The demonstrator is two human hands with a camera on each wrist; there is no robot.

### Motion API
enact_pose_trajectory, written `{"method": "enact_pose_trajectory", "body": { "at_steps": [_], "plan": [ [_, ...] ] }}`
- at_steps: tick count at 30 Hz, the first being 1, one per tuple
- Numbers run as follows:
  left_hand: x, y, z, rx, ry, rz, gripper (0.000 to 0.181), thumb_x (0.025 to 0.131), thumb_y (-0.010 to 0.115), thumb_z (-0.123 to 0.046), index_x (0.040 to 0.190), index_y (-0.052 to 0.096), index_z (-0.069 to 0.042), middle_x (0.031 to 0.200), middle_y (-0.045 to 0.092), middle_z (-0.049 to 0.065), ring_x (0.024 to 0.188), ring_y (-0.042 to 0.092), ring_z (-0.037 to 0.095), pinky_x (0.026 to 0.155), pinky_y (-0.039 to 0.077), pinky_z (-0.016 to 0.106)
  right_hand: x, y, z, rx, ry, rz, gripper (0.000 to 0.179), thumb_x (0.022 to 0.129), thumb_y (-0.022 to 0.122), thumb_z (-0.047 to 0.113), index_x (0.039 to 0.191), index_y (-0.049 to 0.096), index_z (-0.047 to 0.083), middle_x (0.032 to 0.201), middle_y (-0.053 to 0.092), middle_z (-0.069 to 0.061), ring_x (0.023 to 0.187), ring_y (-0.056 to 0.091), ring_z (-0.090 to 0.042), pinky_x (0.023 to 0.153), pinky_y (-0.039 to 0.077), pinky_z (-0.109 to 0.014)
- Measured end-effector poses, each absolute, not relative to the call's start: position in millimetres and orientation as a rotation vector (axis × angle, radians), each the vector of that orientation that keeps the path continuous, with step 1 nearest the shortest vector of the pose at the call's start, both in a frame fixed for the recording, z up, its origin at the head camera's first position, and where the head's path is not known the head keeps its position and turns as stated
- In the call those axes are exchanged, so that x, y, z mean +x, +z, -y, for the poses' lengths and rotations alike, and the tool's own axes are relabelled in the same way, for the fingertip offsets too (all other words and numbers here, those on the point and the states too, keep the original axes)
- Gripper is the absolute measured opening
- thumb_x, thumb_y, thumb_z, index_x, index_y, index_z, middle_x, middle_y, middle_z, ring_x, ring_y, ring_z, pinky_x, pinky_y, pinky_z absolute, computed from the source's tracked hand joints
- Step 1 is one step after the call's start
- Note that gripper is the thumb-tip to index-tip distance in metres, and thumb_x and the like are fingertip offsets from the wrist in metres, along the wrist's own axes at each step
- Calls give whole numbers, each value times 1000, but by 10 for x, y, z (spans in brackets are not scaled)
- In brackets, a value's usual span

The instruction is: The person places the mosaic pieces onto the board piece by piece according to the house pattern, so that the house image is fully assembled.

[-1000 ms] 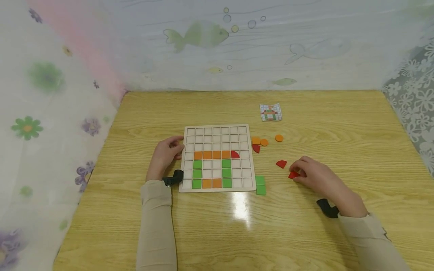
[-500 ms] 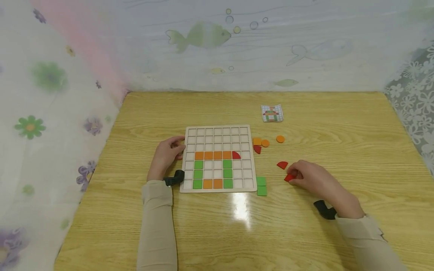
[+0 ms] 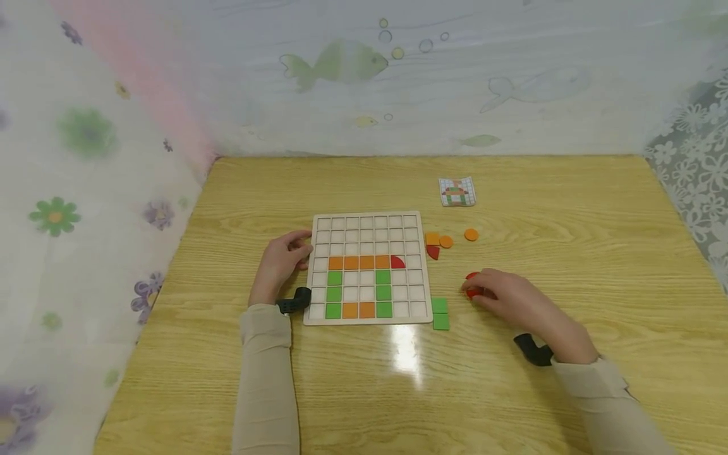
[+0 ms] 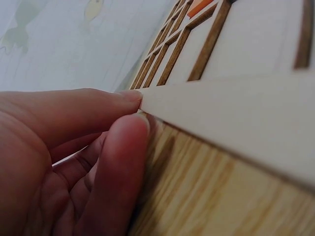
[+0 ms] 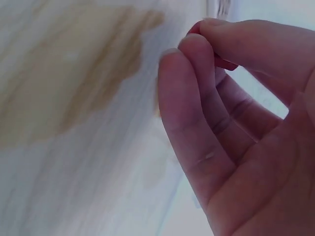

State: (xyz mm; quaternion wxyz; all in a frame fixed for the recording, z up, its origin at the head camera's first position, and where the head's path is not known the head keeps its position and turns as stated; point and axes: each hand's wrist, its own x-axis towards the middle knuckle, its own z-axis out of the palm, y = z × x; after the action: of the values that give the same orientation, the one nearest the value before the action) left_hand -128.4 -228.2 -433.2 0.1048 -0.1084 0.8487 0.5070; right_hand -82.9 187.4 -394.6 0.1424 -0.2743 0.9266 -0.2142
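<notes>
A white wooden grid board lies on the table, with orange and green squares and a red quarter-circle in its cells. My left hand is at the board's left edge. In the left wrist view, its index fingertip touches the board's side, with the thumb just below. To the board's right, my right hand pinches a red quarter-circle piece between thumb and fingers, which largely cover it. Another red piece shows beside those fingertips, partly hidden.
Right of the board lie an orange square, two orange discs, a dark red quarter-circle and two green squares. A small printed pattern card is farther back. Patterned sheets hang behind the table.
My right hand has moved left with the red quarter-circle piece, up to the other loose red piece, which it now partly covers. The left hand stays at the board's edge.
</notes>
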Motion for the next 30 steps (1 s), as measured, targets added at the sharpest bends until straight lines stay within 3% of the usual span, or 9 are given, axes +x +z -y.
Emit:
{"method": "enact_pose_trajectory", "body": {
  "at_steps": [4, 10, 19, 26, 30],
  "plan": [
    [-1276, -4355, 2282, -331, 1512, -2493, 35, 88, 58, -18, 123, 54, -17, 95, 50, 9, 68, 56, 18, 61, 51, 27, -862, -3926, -1786, -916, -588, -2678, 18, 84, 62, 13, 101, 67, 15, 89, 56, 8, 74, 49, -6, 66, 43, -29],
    [-1279, -4358, 2269, -338, 1496, -2494, 35, 88, 58, -19, 123, 54, -17, 96, 51, 8, 68, 57, 18, 60, 51, 28, -949, -3915, -1647, -839, -587, -2670, 11, 84, 63, 17, 95, 65, 16, 85, 58, 9, 73, 50, -8, 68, 44, -31],
    [-1284, -4334, 2277, -351, 1554, -2458, 35, 88, 58, -17, 122, 54, -16, 96, 51, 8, 71, 55, 18, 61, 51, 27, -1131, -3879, -1399, -824, -646, -2714, 8, 82, 65, 21, 90, 64, 17, 77, 55, 10, 69, 48, -10, 62, 41, -27],
    [-1287, -4322, 2284, -340, 1538, -2458, 35, 88, 57, -17, 123, 54, -16, 96, 51, 8, 69, 56, 18, 61, 51, 27, -1255, -3847, -1117, -883, -721, -2654, 16, 85, 62, 21, 99, 67, 16, 83, 60, 10, 72, 51, -7, 65, 44, -26],
    [-1288, -4315, 2280, -340, 1534, -2460, 35, 88, 57, -18, 123, 54, -16, 96, 52, 8, 69, 57, 19, 61, 51, 28, -1291, -3823, -911, -899, -737, -2635, 10, 85, 62, 22, 93, 66, 19, 83, 60, 12, 71, 51, -6, 65, 44, -24]
  ]
}}
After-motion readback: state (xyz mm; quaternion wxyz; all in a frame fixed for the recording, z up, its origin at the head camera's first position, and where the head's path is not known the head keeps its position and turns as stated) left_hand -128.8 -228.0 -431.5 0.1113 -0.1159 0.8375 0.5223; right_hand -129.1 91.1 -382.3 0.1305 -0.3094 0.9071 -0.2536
